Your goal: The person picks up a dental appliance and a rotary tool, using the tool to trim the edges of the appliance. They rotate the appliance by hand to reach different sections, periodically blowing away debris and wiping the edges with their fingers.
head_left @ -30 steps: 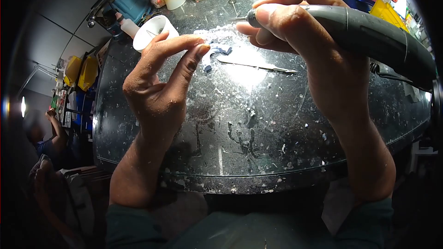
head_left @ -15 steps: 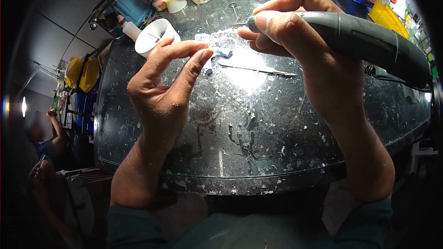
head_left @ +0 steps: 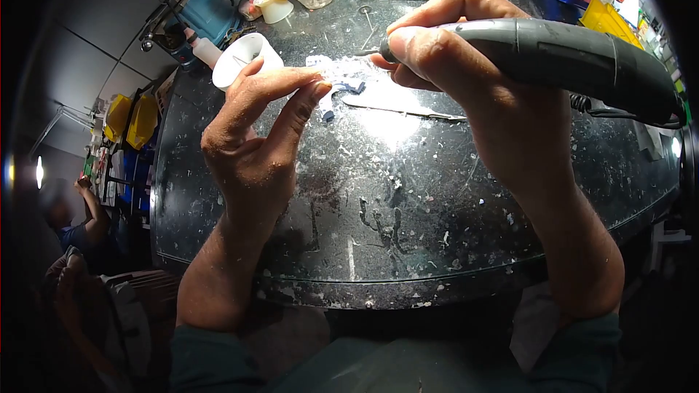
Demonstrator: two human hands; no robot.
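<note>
Dark grey, curved, tube-shaped handpiece [head_left: 561, 49] at upper right lies in the right hand's [head_left: 502, 94] closed grip, best steadied near its thin tip [head_left: 366, 52], while the left hand's [head_left: 255, 142] thumb and forefinger nearly meet left of centre, any held piece impossible to tell.

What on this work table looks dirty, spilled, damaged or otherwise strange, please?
White crumbs litter the black tabletop, thickest just beyond the left hand's fingertips, so it looks untidy. Dark curved marks towards the front edge may be stains or wear; I cannot tell which.
</note>
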